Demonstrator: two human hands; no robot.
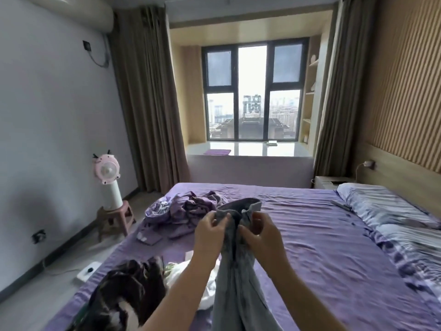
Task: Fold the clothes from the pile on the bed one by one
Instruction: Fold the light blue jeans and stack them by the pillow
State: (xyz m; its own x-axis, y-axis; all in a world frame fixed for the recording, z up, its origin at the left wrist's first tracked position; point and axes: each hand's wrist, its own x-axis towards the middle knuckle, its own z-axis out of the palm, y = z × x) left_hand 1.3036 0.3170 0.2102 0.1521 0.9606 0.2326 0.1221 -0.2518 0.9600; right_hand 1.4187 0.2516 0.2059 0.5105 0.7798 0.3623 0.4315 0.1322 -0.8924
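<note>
The jeans [238, 271] are a washed grey-blue. The bed [322, 235] wears a plain purple sheet, and the crumpled clothes [181, 209] on it are purple too, with pale patches. Nearer lies a dark brown and black garment [128, 290] beside something white [191, 278]. The pillow [381, 206] is streaked blue-grey and white. The fan [106, 169] is pink, the curtains [145, 103] brown.

two hands [210, 232], two pillows [381, 206], one fan [107, 170].
</note>
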